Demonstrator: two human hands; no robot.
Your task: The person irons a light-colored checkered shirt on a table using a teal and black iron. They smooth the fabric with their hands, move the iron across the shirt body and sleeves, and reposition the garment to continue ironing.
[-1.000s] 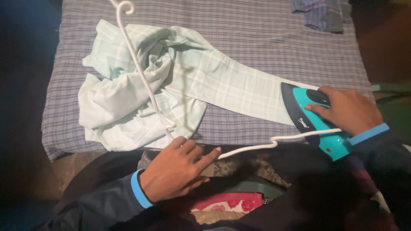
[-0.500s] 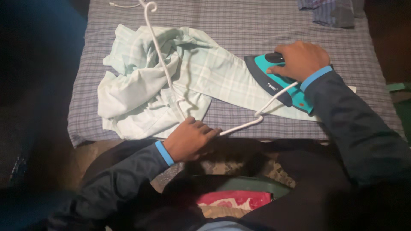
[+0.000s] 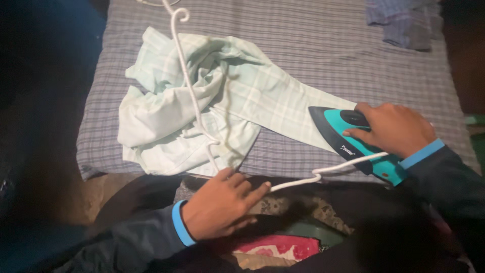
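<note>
Right hand (image 3: 396, 129) fingers curl around the handle of the heavy, rigid iron (image 3: 356, 144) at four o'clock on the soft, limp shirt (image 3: 212, 106), left hand (image 3: 222, 205) resting loosely spread on the cord (image 3: 323, 172) at six o'clock.

Dark sleeves (image 3: 136, 242) — bright blue cuffs (image 3: 178, 223).

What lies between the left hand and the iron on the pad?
In the head view, the white cord runs from the left hand to the teal iron, which the right hand holds, crossing the checked grey pad.
</note>
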